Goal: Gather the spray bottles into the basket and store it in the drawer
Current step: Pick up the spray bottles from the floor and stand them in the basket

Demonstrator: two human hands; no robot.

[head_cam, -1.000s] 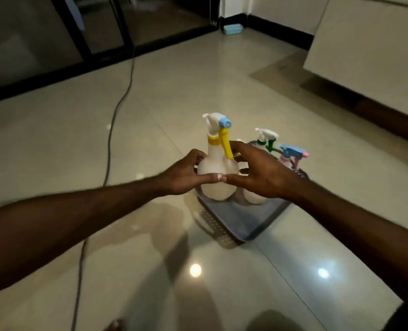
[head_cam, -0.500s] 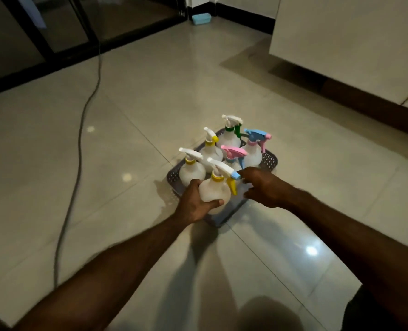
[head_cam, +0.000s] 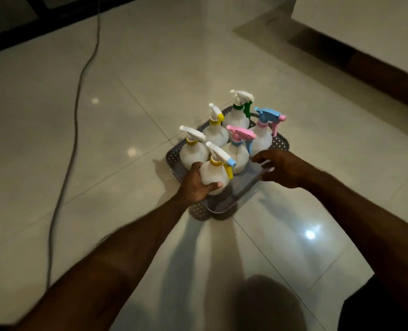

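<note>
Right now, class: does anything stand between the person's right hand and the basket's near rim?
Nothing visible does. The right hand hovers open just over the basket rim at its right side, with no bottle in between. The left hand grips the nearest spray bottle inside the basket.

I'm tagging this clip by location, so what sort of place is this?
Probably a room in a home, seen at floor level: glossy cream floor tiles, a grey cable trailing across them, and a pale cabinet front raised above a dark plinth.
</note>
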